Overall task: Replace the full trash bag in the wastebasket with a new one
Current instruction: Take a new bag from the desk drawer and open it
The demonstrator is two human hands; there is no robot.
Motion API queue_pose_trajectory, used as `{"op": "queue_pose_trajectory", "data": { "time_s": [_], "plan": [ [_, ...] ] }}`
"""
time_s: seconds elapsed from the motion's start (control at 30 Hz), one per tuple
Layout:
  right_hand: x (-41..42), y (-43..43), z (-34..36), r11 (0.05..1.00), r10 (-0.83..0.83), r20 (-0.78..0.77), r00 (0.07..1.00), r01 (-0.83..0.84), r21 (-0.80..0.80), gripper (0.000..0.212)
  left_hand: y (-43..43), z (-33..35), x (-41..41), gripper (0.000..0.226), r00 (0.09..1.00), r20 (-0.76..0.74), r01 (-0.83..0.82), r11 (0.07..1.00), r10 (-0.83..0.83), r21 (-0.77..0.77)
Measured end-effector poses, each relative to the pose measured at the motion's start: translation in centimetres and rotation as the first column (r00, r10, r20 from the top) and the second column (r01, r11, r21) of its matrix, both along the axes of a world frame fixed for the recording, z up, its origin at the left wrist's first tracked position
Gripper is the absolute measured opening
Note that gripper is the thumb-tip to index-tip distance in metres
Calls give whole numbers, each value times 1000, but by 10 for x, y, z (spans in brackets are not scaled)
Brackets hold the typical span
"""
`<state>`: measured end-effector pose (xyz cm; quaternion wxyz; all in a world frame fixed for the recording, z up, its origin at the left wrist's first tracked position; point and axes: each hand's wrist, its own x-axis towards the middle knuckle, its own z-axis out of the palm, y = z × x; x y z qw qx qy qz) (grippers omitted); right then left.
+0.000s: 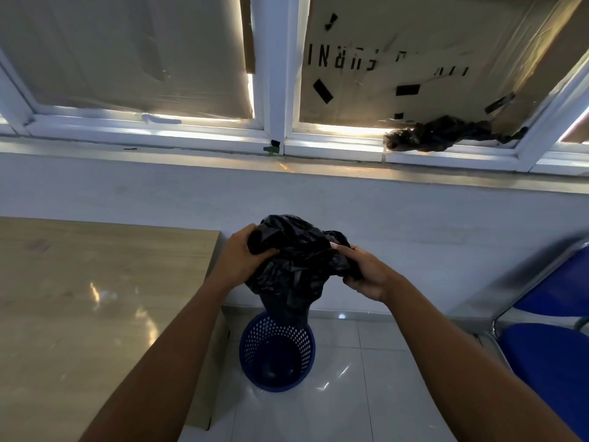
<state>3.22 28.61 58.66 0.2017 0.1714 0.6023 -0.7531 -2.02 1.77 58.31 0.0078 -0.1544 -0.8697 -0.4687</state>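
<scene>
A black trash bag [296, 260] is bunched up in the air above a blue perforated wastebasket [277, 352] that stands on the white tiled floor. My left hand [243, 258] grips the bag's left side and my right hand [366, 271] grips its right side. The bag's lower end hangs down to the basket's far rim. Inside the basket I see only dark mesh and its bottom. A second crumpled black bag [446, 134] lies on the window sill at the upper right.
A light wooden table [95, 298] fills the left, its edge close to the basket. A blue chair [548, 346] with a metal frame stands at the right. A white wall and a cardboard-covered window [280, 90] are straight ahead.
</scene>
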Motion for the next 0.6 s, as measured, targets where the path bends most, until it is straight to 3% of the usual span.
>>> {"op": "queue_pose_trajectory", "data": {
  "time_s": [0.07,0.17,0.27,0.37,0.43,0.6],
  "plan": [
    [3,6,-2,995,-52,-27,998,49,-87,40,-4,2,1,50,987,162,4,995,-20,98],
    [5,20,-8,952,-280,-7,960,277,-133,14,-16,6,2,44,902,418,-73,915,-109,397],
    [10,29,-13,907,-422,49,905,421,18,19,-28,6,-1,32,858,508,-254,794,-79,552],
    [10,34,-23,849,-525,108,844,509,141,26,-28,3,-1,27,890,455,-319,767,40,556],
    [9,32,-26,821,-567,137,812,544,172,27,-24,1,-2,26,898,383,-396,776,216,491],
    [9,33,-25,780,-625,157,765,607,149,20,-29,-8,-12,26,804,247,-594,711,541,376]
  ]
}}
